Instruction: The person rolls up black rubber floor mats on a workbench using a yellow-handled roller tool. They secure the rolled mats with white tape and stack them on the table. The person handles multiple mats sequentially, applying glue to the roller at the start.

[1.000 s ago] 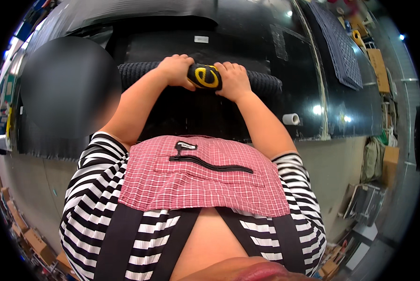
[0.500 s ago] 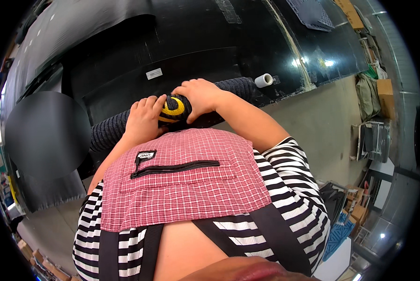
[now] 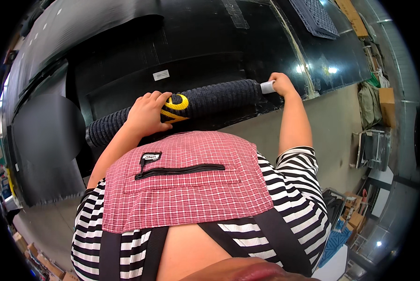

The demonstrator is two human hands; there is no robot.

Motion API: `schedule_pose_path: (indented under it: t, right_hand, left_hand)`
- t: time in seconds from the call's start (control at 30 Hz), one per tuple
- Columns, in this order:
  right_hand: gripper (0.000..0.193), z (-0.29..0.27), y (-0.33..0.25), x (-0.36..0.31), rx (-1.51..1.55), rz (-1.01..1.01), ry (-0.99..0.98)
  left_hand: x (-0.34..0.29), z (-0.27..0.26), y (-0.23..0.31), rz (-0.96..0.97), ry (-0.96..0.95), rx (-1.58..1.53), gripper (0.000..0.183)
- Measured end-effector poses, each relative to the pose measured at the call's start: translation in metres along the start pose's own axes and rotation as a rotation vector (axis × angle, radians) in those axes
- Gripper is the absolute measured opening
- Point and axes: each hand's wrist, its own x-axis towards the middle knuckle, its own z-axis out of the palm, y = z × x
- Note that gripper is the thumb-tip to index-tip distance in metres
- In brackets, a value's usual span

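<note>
Across the near part of a black work table [image 3: 200, 42] lies a rolled-up dark ribbed mat [image 3: 219, 97] with a yellow pattern at its middle. My left hand [image 3: 146, 112] is wrapped over the roll just left of the yellow pattern, pressing it. Off the roll's right end, my right hand [image 3: 283, 85] grips a small roll of clear tape [image 3: 268, 87] by its right end. The tape roll is close to the mat's end; whether they touch I cannot tell.
A large black sheet [image 3: 79, 33] covers the table's far left, and a blurred round patch hides part of the left side. Grey-blue textured mats [image 3: 315, 18] lie at the far right. Cardboard boxes [image 3: 387, 100] and a loaded rack [image 3: 373, 147] stand right of the table.
My right hand has left the mat roll and moved right to grasp the tape roll. My left hand stays on the mat, whose yellow pattern now shows more fully.
</note>
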Motion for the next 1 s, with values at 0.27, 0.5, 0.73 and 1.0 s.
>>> schedule_pose_path:
  t: [0.27,0.5,0.73,1.0]
  right_hand:
    - [0.008,0.014,-0.143,-0.036,1.506,-0.288,0.067]
    - [0.008,0.105,-0.286,-0.042,1.209,-0.744,-0.232]
    - [0.007,0.107,-0.292,-0.036,0.930,-0.719,-0.217]
    - [0.009,0.110,-0.289,-0.031,0.941,-0.678,-0.180]
  left_hand:
    - [0.000,-0.005,-0.006,0.004,0.003,-0.018,0.092]
    - [-0.001,0.007,-0.023,0.089,0.178,-0.046,0.098]
    - [-0.008,-0.003,-0.025,0.167,0.572,-0.351,0.072]
    - [0.001,-0.010,-0.001,0.208,0.612,-0.554,0.009]
